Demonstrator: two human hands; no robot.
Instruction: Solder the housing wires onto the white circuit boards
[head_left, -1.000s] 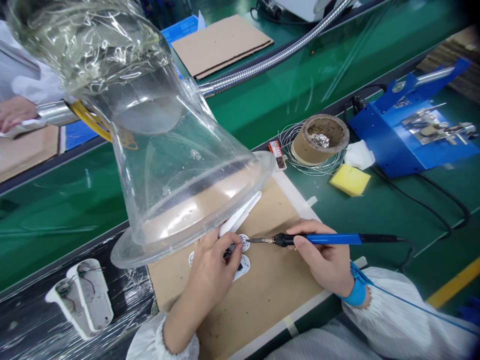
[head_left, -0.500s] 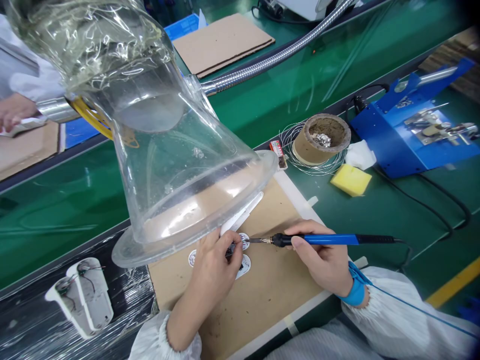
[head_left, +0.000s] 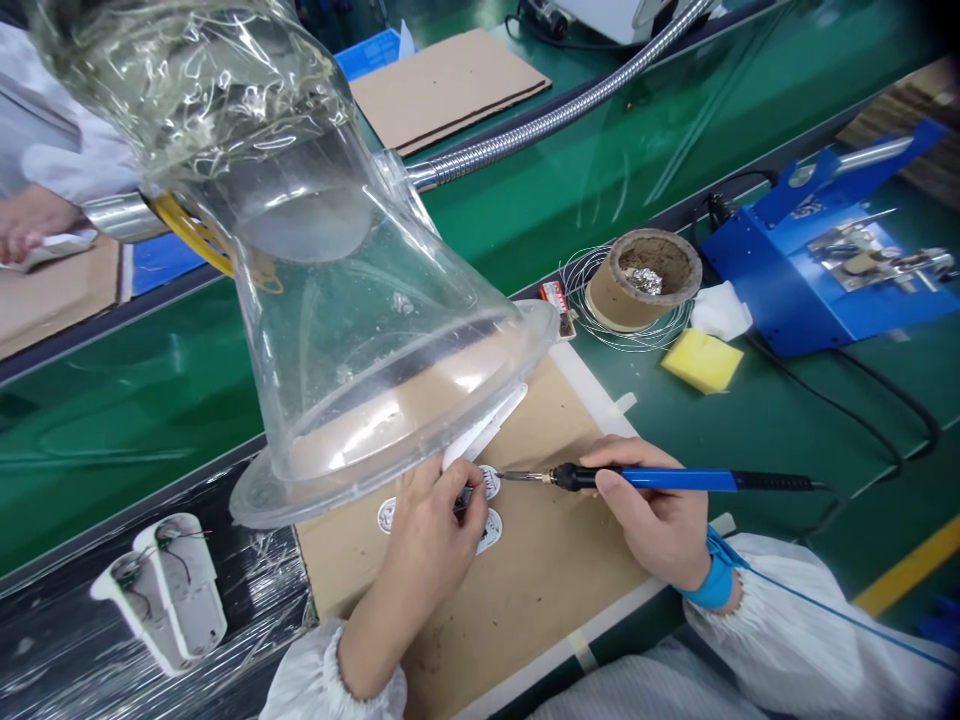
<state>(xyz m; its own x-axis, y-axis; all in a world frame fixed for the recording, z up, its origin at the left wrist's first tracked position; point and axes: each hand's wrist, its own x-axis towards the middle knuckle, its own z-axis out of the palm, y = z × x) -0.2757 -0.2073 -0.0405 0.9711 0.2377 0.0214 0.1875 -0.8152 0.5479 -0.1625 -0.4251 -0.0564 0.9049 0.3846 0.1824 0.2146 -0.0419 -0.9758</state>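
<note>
My right hand (head_left: pixel 664 525) holds a blue-and-black soldering iron (head_left: pixel 675 479) like a pen. Its metal tip points left at a small white round board (head_left: pixel 490 482), at or just beside the edge. My left hand (head_left: pixel 435 525) is closed in a pinch over the boards, around a small dark thing that I cannot make out. Just below its fingers lies another white board (head_left: pixel 491 530), partly covered. A third round board (head_left: pixel 386 514) shows left of that hand. Beyond the fingers is a long white plastic part (head_left: pixel 486 430), partly behind the clear fume hood (head_left: pixel 390 340).
The cardboard mat (head_left: pixel 540 620) lies under my hands; the hood overhangs it. At right are solder wire (head_left: pixel 577 275), a tip-cleaning pot (head_left: pixel 626 300), a yellow sponge (head_left: pixel 703 361) and a blue stand (head_left: pixel 795 270). White housings (head_left: pixel 180 600) lie left. A co-worker's hand (head_left: pixel 37 220) is far left.
The soldering iron and my right hand have shifted slightly to the right, drawing the tip back from the middle of the board to its edge. My left hand keeps its pinch.
</note>
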